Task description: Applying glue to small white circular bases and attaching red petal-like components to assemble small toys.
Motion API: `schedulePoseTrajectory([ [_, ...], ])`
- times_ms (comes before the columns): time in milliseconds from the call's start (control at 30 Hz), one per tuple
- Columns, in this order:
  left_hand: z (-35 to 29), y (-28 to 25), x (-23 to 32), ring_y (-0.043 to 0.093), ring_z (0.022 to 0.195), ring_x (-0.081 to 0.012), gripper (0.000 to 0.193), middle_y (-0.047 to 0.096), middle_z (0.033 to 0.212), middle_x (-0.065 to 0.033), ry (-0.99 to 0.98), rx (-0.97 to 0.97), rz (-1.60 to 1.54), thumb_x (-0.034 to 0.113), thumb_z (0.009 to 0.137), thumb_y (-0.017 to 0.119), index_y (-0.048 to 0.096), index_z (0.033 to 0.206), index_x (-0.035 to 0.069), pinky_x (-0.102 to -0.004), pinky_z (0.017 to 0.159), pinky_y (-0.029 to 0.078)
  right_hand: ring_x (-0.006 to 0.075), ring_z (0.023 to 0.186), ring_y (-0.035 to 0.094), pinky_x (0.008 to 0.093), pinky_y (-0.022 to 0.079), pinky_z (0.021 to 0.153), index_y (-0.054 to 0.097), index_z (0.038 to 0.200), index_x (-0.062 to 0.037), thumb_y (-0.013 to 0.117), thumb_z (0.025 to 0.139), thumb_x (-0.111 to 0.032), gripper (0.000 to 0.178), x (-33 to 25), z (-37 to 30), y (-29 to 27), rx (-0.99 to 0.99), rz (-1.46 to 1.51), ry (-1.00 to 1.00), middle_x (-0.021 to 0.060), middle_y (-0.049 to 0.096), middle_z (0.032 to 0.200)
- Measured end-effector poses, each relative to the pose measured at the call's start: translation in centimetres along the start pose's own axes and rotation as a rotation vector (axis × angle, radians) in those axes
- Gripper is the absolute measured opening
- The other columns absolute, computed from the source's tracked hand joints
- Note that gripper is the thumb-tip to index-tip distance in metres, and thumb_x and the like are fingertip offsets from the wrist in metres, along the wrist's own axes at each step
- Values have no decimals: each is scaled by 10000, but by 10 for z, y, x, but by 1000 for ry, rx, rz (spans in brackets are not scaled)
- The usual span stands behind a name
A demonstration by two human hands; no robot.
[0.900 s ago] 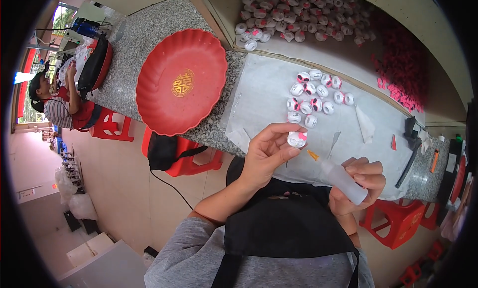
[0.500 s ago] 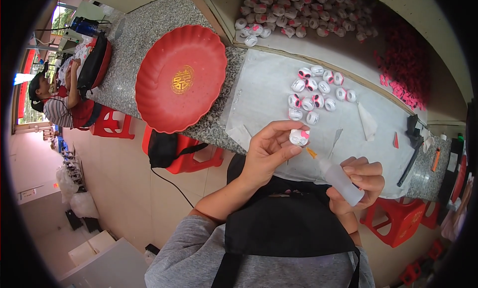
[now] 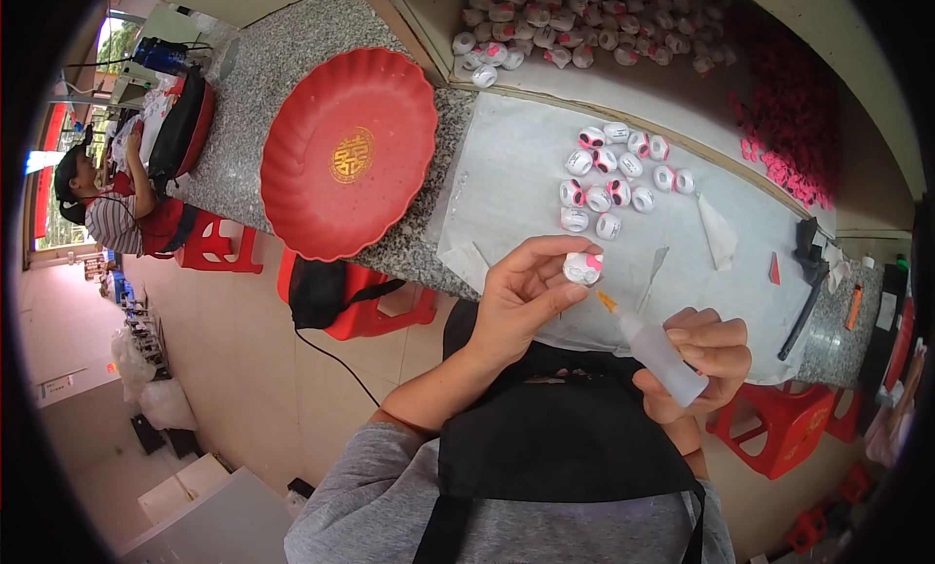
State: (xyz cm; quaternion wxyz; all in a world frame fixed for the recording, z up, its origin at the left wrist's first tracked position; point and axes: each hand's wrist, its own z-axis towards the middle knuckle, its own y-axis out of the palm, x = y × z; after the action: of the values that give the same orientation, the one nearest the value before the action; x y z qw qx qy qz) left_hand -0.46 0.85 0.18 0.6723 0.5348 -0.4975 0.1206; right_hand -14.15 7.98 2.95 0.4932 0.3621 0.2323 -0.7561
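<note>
Between the thumb and fingers of my left hand (image 3: pixel 523 293) is a small white rounded piece (image 3: pixel 581 268) with a pink bow-like mark on it. My right hand (image 3: pixel 703 361) is wrapped round a translucent squeeze bottle (image 3: pixel 662 355). The bottle's yellow-orange nozzle (image 3: pixel 607 301) points up and left, a short gap from the white piece. Beyond my hands, several similar white pieces (image 3: pixel 598 196) with pink and black parts stand in a cluster on a pale sheet (image 3: pixel 516 165).
A large red scalloped tray (image 3: pixel 390 174) lies on the speckled stone counter (image 3: pixel 292 38) to the left. Behind, a shelf holds heaped white pieces (image 3: pixel 584 28) and a pink pile (image 3: pixel 789 145). A dark tool (image 3: pixel 801 320) lies right. Far left, a person (image 3: pixel 107 199) sits at the counter.
The view has shifted slightly. The bottle's nozzle sits marginally lower and to the left; both hands keep their holds.
</note>
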Motion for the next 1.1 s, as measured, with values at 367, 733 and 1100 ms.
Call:
schedulePoseTrajectory([
  [367,-1,1,0,487,912,-158,336,480,1009,-119,-12,-7,-24,-19,705,540,433,1023,2,-305,793,414,115,540,421,226,356,483,408,793,-60,695,596,-123,353,1,-2,-3,37,-5,-24,69,445,769],
  [733,-1,2,0,495,886,-147,356,506,982,-115,-60,-15,-14,-31,698,541,434,1036,-1,-271,784,389,115,541,422,226,355,484,417,800,-54,689,586,-75,347,1,0,-1,24,37,-38,73,451,768],
  [1100,-1,3,-1,477,901,-143,351,490,983,-109,-3,-35,50,-62,693,529,444,1030,-10,-256,768,385,116,537,418,227,356,485,416,806,-55,686,588,-73,348,2,1,-2,2,34,-36,74,446,783],
])
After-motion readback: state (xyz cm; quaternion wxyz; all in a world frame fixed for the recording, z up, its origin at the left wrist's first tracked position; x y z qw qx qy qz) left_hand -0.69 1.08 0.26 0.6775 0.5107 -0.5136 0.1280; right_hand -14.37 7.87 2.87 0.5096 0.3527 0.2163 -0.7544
